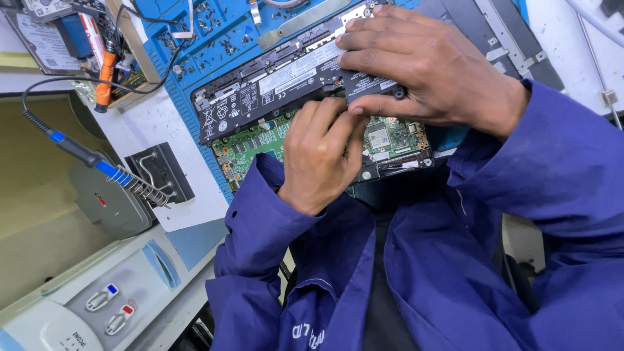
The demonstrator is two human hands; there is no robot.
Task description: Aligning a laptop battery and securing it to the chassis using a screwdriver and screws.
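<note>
The long black rectangular battery pack lies in the opened laptop on the blue work mat, just above the green circuit board. If the pack is pried unevenly, the connector at the board could be strained. The right hand is spread flat on the pack's end; the left hand is curled, fingertips pinched together at the pack's lower edge.

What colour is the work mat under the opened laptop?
Blue; the work mat under the opened laptop shows best in the head view.
</note>
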